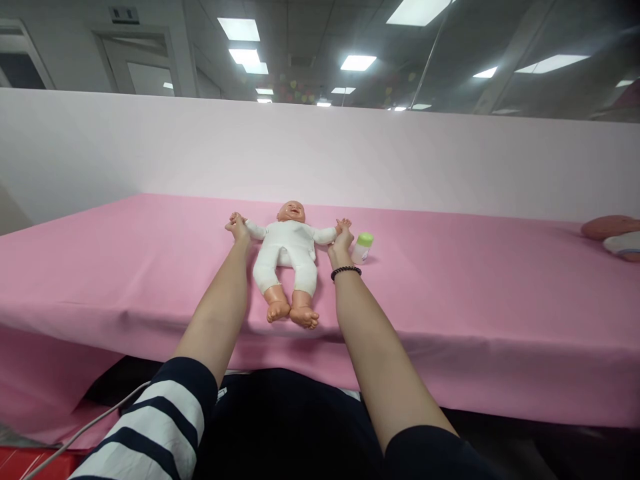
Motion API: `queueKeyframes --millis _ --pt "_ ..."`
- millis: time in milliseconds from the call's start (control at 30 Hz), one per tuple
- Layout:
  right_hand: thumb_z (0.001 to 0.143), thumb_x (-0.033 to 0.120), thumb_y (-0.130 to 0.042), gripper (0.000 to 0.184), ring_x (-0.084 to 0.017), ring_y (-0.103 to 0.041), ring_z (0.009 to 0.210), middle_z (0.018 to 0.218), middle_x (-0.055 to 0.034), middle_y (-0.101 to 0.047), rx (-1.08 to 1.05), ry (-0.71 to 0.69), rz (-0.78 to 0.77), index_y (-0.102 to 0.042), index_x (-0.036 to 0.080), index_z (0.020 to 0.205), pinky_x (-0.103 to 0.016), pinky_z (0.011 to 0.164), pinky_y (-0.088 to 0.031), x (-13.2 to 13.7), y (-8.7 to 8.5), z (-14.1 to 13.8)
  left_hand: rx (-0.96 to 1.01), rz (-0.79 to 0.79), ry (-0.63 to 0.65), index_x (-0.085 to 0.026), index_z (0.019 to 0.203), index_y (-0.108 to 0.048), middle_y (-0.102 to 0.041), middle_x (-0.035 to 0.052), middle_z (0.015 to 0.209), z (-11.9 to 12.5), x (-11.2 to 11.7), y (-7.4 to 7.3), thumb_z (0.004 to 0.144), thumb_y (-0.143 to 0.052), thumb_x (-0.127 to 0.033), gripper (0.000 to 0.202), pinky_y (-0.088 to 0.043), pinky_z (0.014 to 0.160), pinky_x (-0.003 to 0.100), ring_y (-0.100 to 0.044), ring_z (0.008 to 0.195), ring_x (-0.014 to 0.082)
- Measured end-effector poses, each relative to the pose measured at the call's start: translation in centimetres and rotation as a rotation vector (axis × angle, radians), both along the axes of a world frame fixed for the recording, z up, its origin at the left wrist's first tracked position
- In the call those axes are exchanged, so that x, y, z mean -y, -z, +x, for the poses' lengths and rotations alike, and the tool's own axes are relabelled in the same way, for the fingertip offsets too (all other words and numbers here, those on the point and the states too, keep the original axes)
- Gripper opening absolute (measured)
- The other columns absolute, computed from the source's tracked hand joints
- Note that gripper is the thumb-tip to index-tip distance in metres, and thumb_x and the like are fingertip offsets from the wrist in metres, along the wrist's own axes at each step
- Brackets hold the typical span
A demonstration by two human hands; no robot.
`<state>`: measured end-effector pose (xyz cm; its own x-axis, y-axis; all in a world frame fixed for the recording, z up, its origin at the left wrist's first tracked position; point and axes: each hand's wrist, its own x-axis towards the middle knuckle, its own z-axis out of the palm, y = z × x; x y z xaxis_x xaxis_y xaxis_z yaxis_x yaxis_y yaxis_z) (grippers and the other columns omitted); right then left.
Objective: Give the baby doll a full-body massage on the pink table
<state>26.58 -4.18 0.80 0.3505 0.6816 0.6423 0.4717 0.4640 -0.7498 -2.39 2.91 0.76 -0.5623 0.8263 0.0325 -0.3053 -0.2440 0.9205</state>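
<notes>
You have one baby doll (285, 250) in a white suit, lying on its back on a pink-covered table (440, 300), near the middle of the view. Its long axis points straight away from you, head far and two bare feet near, with both arms spread sideways. Your left hand (239, 229) and right hand (341, 245) are well apart, each closed on one doll hand. One small bottle (363, 248) with a green cap stands just beside your right hand; its contents cannot be told. One black beaded bracelet (345, 271) circles your right wrist. One pinkish bundle (610, 227) lies far off at the right.
</notes>
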Motion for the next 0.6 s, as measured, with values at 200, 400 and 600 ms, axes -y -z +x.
queueKeyframes --millis 200,400,600 --pt "0.108 0.052 -0.044 0.047 -0.028 -0.063 0.131 0.137 -0.0181 -0.065 -0.120 0.103 -0.011 -0.063 0.016 0.132 -0.048 0.107 -0.055 -0.5 -0.7 -1.2 -0.219 0.098 -0.038 -0.025 0.121 -0.049 -0.069 0.0076 0.117 0.9 1.3 -0.7 0.098 -0.064 -0.028 0.028 -0.054 0.103 0.034 -0.070 0.113 0.0187" --pt "0.108 0.039 -0.011 0.051 -0.020 -0.061 0.136 0.148 -0.0198 -0.055 -0.331 0.254 0.032 -0.048 0.021 0.138 -0.042 0.108 -0.054 -0.7 -0.9 -3.2 -0.306 0.142 -0.146 -0.025 0.122 -0.044 -0.069 0.0123 0.127 1.1 2.8 -1.2 0.104 -0.056 -0.027 0.022 -0.056 0.100 0.036 -0.071 0.114 0.0188" --pt "0.104 0.035 -0.025 0.045 -0.023 -0.046 0.150 0.155 -0.0187 -0.050 -0.082 0.246 0.042 -0.049 0.021 0.140 -0.045 0.118 -0.045 1.0 -1.6 -4.3 -0.552 0.352 -0.141 -0.023 0.108 -0.059 -0.071 0.0108 0.127 1.4 3.3 -1.1 0.103 -0.051 -0.025 0.010 -0.053 0.109 0.038 -0.068 0.119 0.0214"
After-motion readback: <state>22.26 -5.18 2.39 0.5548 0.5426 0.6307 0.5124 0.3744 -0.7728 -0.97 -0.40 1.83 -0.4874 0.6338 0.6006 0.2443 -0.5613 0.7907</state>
